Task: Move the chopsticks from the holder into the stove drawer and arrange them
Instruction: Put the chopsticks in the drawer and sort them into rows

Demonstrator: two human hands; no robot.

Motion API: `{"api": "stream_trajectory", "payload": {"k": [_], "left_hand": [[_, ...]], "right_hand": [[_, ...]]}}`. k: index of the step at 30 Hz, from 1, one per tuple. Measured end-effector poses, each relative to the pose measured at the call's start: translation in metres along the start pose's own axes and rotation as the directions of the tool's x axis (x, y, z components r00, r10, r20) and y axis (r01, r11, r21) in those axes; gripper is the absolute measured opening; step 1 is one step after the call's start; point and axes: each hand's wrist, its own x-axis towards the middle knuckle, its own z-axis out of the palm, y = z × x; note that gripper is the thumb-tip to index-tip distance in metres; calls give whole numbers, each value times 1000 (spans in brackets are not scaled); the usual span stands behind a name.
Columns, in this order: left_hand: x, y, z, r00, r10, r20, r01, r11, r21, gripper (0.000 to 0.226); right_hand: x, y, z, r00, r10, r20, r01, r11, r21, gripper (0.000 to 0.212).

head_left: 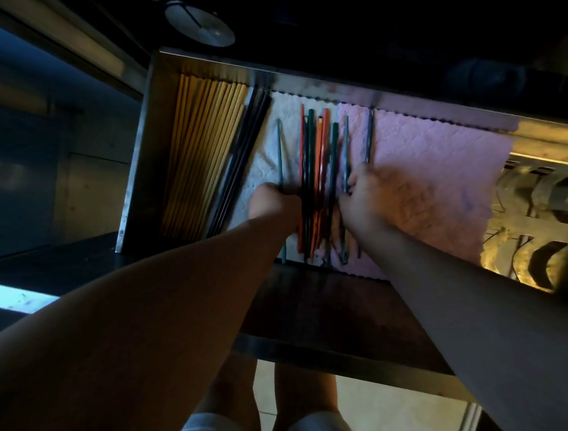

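The metal stove drawer (pixel 144 156) is pulled open below me. Yellow wooden chopsticks (pixel 206 148) fill its left side, with dark chopsticks (pixel 247 151) beside them. In the middle lie several coloured chopsticks (pixel 318 150), red, orange and teal, on a white cloth (pixel 262 169). My left hand (pixel 273 202) is closed on a teal chopstick (pixel 279 153) at the left of that bunch. My right hand (pixel 372 198) is blurred and grips thin dark-blue chopsticks (pixel 369 137) at the right of the bunch, over a pink cloth (pixel 448 180).
A round metal lid or dish (pixel 199 25) sits in the dark behind the drawer. At the right stands a metal rack (pixel 529 228) lit yellow. The drawer's dark front panel (pixel 336 314) is below my arms, and my knees show above a tiled floor.
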Motion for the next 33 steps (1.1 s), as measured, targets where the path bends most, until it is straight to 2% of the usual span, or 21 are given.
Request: {"api": "stream_trajectory", "payload": {"k": [3,8,15,25,33], "left_hand": [[-1,1,1,999,18,-45,-20,998,-51,14],[-2,10,6,989,97,-109,-103,993,-57,8],[-3,23,17,967,200,-158,-179,974,137,25],[-6,41,16,979,188,-74,-155,934,321,26],[-8,49,20,994,105,-35,-96,973,211,32]], "right_hand": [[2,-10,-5,995,99,10,-99,975,200,31],[-8,-19,-18,989,124,-86,-102,969,226,18],[-20,-25,-22,981,174,-83,-131,919,372,22],[-13,-18,-14,983,181,-14,-148,846,511,24],[-17,-9,-13,984,175,20,-163,861,482,11]]}}
